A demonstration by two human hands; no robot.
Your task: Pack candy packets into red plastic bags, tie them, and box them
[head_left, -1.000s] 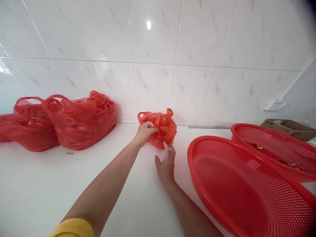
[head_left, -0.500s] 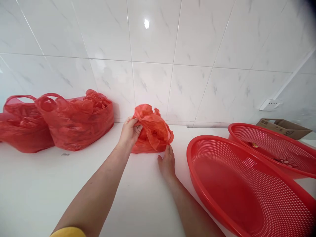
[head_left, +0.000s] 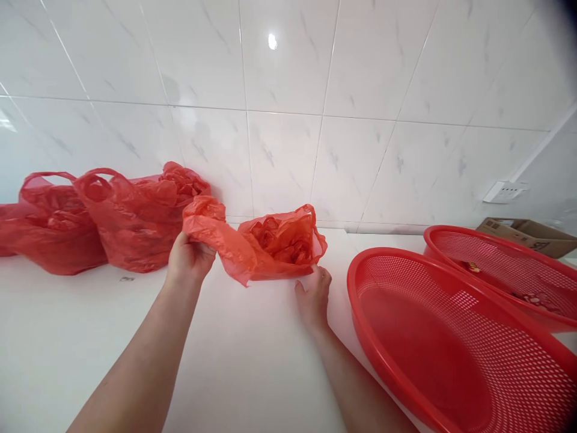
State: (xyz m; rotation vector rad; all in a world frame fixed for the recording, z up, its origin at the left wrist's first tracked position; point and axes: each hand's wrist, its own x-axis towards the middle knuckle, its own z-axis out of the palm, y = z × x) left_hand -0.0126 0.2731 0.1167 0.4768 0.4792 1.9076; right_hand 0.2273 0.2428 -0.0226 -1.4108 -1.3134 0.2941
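- The left hand [head_left: 192, 258] pinches the loose left end of the small red bag [head_left: 282, 243] between thumb and fingers, raised a little above the white table [head_left: 247, 361]. This grip seems to draw the plastic out sideways.
- The right hand [head_left: 315, 297] has its fingers bent and close together, the thumb apart. The fingertips touch the near right edge of the bag, maybe to steady it; I cannot tell if they pinch it.
- The bag is in the middle, on the far part of the table, near the wall [head_left: 279, 72]. It is thin, shiny and wrinkled, with its mouth open upward and crumpled red plastic inside. The left end is stretched into a twisted strip.
- On the left, two bigger red bags [head_left: 135, 234] [head_left: 58, 246] stand upright side by side, probably supported by their full bellies.
- On the right, the near basket [head_left: 419, 337] and the far basket [head_left: 505, 258] lie close together, with a box [head_left: 509, 236] behind.
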